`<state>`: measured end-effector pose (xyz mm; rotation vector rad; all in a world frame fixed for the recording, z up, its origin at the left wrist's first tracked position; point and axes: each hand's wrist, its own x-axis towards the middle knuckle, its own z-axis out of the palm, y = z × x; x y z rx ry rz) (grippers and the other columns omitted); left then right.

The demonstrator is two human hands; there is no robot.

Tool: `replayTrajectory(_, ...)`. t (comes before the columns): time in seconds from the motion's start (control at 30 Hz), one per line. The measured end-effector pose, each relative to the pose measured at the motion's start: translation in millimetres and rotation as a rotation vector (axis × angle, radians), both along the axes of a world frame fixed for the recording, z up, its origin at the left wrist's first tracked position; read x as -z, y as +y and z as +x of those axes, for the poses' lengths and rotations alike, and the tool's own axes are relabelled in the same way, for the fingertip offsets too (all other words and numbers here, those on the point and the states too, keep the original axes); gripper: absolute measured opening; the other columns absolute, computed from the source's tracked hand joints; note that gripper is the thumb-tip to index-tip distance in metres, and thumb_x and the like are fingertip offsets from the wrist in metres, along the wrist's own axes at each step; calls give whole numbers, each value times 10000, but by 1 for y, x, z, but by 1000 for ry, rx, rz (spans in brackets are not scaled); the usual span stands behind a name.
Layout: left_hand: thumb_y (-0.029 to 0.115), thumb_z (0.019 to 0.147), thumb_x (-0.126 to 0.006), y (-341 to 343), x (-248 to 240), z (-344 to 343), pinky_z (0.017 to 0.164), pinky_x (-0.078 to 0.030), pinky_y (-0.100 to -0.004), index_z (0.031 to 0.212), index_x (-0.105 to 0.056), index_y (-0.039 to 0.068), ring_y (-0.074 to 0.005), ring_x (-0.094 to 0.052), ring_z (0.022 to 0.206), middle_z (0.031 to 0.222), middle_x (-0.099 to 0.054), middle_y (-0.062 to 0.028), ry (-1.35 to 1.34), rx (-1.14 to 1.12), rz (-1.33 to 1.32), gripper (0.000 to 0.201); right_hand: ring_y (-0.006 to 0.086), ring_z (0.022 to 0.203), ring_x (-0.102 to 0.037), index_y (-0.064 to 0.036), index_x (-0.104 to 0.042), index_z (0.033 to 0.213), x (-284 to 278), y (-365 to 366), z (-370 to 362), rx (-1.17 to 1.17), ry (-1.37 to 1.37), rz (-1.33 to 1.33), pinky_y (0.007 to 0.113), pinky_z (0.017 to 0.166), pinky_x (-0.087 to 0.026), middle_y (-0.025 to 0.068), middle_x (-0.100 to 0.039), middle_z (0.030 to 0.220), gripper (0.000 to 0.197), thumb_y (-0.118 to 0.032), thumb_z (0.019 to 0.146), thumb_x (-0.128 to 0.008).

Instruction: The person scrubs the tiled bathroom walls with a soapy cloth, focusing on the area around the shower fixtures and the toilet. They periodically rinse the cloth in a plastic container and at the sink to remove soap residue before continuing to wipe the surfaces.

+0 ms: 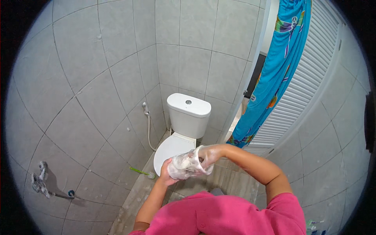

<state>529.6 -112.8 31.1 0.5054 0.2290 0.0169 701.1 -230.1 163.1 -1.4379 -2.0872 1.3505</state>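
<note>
Your left grip (167,173) clasps a foamy whitish cylinder (182,165); right grip (212,154), closure hidden, likely scrubs inside; next, brace firmly.

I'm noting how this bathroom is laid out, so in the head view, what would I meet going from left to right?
Wall faucet, green-handled brush, left hand, foam-covered cylindrical container, right hand, blue patterned curtain, white louvered door.
</note>
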Motion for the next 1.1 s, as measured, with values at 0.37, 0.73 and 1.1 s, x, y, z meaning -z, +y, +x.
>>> replayTrajectory(0.37, 446, 782, -340, 6, 4, 123, 844, -418, -449, 1203, -432, 37, -313, -516, 1023, 1147, -517, -139, -35, -63, 70, 594, 219, 904, -539, -40, -548, 1049, 80, 22, 123, 129, -184, 213, 318, 794, -431, 130, -568, 1026, 405, -286, 735, -619)
replayTrajectory(0.73, 485, 778, -352, -11, 9, 216, 741, -459, -441, 1176, -462, 89, -287, -547, 969, 1103, -546, -110, 69, -277, 68, 572, 216, 878, -537, -76, -583, 976, 60, 41, 227, -234, -165, 455, 341, 814, -411, 93, -581, 987, 324, -255, 710, -637)
replayTrajectory(1.1, 502, 769, -367, -21, 12, 211, 705, -454, -448, 1150, -483, 133, -277, -556, 935, 1083, -551, -83, 204, -528, 78, 543, 157, 906, -543, -65, -591, 1013, 94, 91, 230, -354, 10, 170, 314, 801, -427, 106, -596, 997, 350, -278, 742, -646)
